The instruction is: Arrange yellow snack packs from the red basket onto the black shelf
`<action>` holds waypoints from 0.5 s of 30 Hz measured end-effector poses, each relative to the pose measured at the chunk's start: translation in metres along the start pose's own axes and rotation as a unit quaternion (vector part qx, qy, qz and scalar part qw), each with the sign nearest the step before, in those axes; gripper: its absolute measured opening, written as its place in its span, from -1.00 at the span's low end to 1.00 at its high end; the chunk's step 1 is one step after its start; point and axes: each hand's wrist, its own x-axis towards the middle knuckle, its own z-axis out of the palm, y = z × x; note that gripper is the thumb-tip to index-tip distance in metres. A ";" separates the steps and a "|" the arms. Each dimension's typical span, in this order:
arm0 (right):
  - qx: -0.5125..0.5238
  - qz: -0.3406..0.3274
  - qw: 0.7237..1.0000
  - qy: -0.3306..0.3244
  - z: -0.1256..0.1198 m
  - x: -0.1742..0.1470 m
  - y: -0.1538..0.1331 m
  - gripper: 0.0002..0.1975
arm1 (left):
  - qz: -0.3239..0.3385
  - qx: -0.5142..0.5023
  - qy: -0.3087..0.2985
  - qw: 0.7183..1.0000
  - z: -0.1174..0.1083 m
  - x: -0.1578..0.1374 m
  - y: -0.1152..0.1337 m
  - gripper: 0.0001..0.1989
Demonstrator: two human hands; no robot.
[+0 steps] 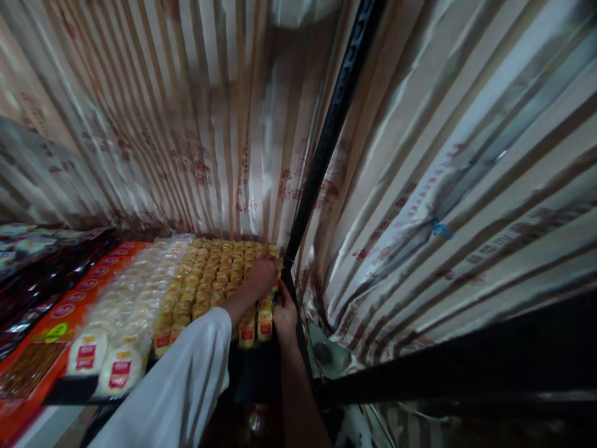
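Rows of small yellow-wrapped snack packets with red labels stand packed on a dark shelf. Over the back right corner of these rows, my left hand reaches in from a white sleeve, its fingers curled down among the packets. My right hand is at the right edge of the same rows, close below the left one, with bent fingers against the end packets. Whatever either hand holds is hidden or too dim to name. Two front packets show their red labels beside the right hand.
Left of the yellow rows lie clear-wrapped round white packs, an orange printed packet and dark glossy packs. A black upright post rises beside my hands. Pleated, printed sheeting hangs behind and at right.
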 end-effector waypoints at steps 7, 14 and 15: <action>0.096 -0.027 0.995 0.019 -0.001 -0.001 0.002 -0.49 | -0.031 -0.098 0.115 0.988 -0.016 -0.028 0.014 -0.73; 0.071 -0.106 0.990 0.058 -0.025 -0.056 -0.032 -0.58 | -0.030 -0.278 0.170 0.945 -0.042 -0.128 0.050 -0.75; 0.075 -0.123 0.988 0.062 -0.031 -0.073 -0.038 -0.60 | -0.033 -0.297 0.169 0.939 -0.044 -0.148 0.054 -0.76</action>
